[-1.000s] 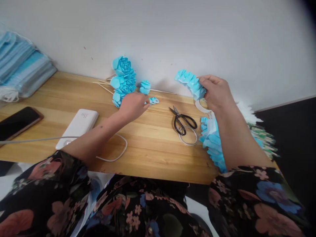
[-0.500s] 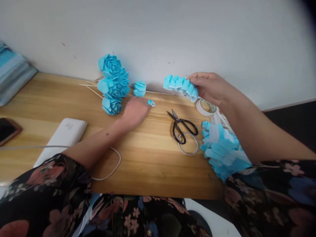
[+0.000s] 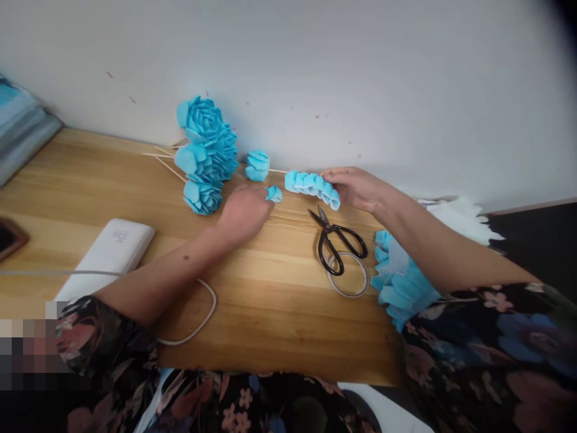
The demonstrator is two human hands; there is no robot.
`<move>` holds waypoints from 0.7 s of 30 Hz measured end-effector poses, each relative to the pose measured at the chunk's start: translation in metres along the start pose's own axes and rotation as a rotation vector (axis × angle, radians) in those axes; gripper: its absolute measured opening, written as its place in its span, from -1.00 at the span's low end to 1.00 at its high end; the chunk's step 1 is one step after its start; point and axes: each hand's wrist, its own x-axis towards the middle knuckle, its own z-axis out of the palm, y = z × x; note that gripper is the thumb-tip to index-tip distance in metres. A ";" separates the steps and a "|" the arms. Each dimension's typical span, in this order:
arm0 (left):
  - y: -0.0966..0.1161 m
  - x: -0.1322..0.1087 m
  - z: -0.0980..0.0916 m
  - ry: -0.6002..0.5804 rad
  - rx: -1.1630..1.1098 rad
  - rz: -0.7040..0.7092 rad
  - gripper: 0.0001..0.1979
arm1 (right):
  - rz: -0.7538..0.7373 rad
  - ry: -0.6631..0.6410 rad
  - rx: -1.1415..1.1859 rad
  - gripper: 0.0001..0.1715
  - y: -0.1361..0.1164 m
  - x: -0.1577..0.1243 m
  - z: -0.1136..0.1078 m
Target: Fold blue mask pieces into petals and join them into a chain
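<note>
My right hand [image 3: 356,187] pinches the right end of a row of folded blue paper petals [image 3: 311,184], held low over the table near the wall. With closed fingers, my left hand [image 3: 247,210] grips a small blue paper petal piece [image 3: 273,193] close to the tabletop. Just behind it lies a blue flower bud [image 3: 258,165] on a thin stick [image 3: 277,171]. Black-handled scissors [image 3: 332,237] rest below my right hand, partly on a roll of tape [image 3: 354,294]. Left of my hands, several finished blue paper flowers [image 3: 205,156] lie bunched with their sticks pointing left.
A pile of blue petals [image 3: 399,276] sits under my right forearm, with white scalloped paper [image 3: 460,216] beyond it. On the left are a white power bank [image 3: 110,252] with a cable [image 3: 211,307], a phone [image 3: 11,239] and folded cloth [image 3: 24,132]. The wall [image 3: 288,72] borders the table's back.
My right hand has come down and left with the petal row, toward my left hand. My left hand stays near the same spot, holding the small petal piece.
</note>
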 end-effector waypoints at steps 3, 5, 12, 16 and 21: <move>-0.001 0.000 0.001 0.016 -0.059 0.011 -0.76 | 0.035 -0.009 -0.007 -0.82 0.007 0.005 0.002; -0.002 0.000 0.002 0.010 -0.059 0.012 -0.76 | 0.057 -0.007 -0.011 -0.82 0.009 0.008 0.003; 0.003 -0.004 -0.002 -0.057 0.207 0.062 -0.66 | 0.134 0.050 -0.044 -0.88 0.005 0.011 0.010; 0.010 -0.004 -0.009 -0.109 0.297 0.060 -0.65 | 0.145 0.060 -0.045 -0.89 0.003 0.012 0.013; 0.016 -0.003 -0.011 -0.122 0.324 0.050 -0.65 | 0.156 0.105 -0.045 -0.95 0.004 0.012 0.016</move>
